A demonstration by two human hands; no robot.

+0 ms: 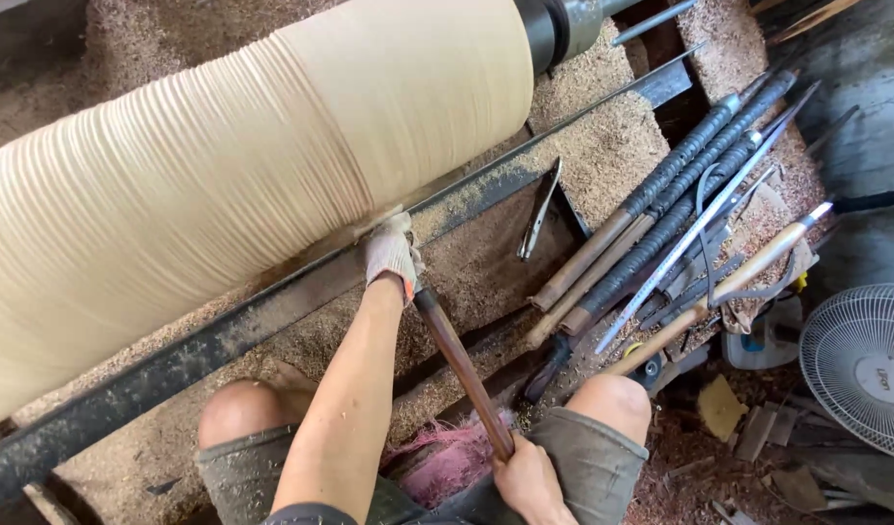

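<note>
Head view, gloved left hand (391, 253) wrapped tight round long turning tool (462, 369) at steel rest bar (223, 335), bare right hand (531, 478) closed on near handle end, wood cylinder (243, 165) far, spare tools (661, 224) right.

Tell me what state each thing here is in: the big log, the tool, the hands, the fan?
Log: mounted sideways, left part ridged, right part smooth.
Long-handled tool: held, tip at the log.
Left hand: gloved, gripping near the tip.
Right hand: bare, gripping the handle end.
Spare tools: lying aside.
Fan: motion unclear.

A woodturning workshop: a big pale log (223, 175) on a lathe, sawdust (602, 146) everywhere, long-handled turning tools (651, 224) piled right of the hand.
</note>
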